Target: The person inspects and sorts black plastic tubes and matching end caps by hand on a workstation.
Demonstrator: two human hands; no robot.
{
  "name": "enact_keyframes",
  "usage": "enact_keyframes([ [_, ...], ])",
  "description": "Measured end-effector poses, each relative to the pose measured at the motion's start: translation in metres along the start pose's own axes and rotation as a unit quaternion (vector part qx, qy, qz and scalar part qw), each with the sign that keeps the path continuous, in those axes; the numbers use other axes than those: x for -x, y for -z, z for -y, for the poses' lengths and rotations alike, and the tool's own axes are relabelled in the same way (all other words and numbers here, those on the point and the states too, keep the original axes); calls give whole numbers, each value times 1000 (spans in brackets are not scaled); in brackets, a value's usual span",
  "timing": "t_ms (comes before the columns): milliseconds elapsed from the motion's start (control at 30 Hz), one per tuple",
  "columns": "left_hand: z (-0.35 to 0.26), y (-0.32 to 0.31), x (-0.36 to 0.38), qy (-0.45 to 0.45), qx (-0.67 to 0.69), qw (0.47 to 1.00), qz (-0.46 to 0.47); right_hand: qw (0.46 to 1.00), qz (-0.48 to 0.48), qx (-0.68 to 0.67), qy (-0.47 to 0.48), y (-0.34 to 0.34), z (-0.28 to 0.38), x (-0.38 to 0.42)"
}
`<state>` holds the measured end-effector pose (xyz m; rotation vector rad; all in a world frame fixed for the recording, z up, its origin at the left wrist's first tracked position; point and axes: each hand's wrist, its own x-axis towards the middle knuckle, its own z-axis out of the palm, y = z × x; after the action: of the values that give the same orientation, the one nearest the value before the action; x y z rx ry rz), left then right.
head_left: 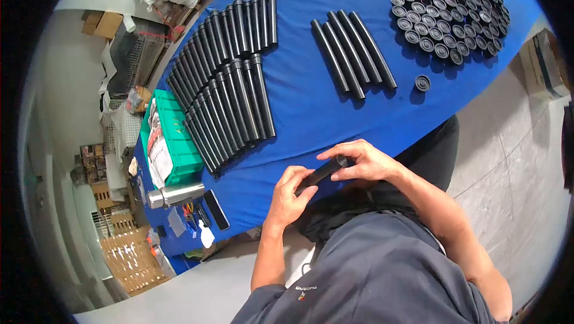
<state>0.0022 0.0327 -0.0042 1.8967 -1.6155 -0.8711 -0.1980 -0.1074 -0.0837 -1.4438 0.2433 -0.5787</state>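
Note:
A short black plastic tube (323,173) is held at a slant in front of my body, close over the table's near edge. My left hand (289,199) is wrapped round its lower end, thumb along one side. At the upper end, my right hand (369,162) has its thumb and fingers on either side of the tube, around the round open mouth. Beyond the hands on the blue cloth (305,127) lie several loose black tubes (353,55) side by side. A single black round cap (422,83) sits to their right.
Rows of capped black tubes (230,103) lie at the left. Many black caps (448,19) cover the far right. A green crate (179,138), a steel flask (176,195), a phone (216,210) and small tools (191,213) stand or lie near the left edge.

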Motion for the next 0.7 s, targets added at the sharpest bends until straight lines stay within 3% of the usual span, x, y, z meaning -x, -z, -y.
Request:
enact_keyframes([
  [100,-5,-3,-2,17,-10,1000,-9,999,-16,5,36,1,-3,-1],
  [200,-5,-10,-2,48,2,997,-53,1000,1,-17,1,3,-2,2],
  [300,11,-7,0,59,31,997,-25,997,16,-72,-36,5,5,4],
  [500,8,11,-6,79,45,993,71,998,19,-62,14,3,-8,4],
  [700,-7,6,-16,11,-33,999,35,997,8,-79,18,3,-6,5],
])
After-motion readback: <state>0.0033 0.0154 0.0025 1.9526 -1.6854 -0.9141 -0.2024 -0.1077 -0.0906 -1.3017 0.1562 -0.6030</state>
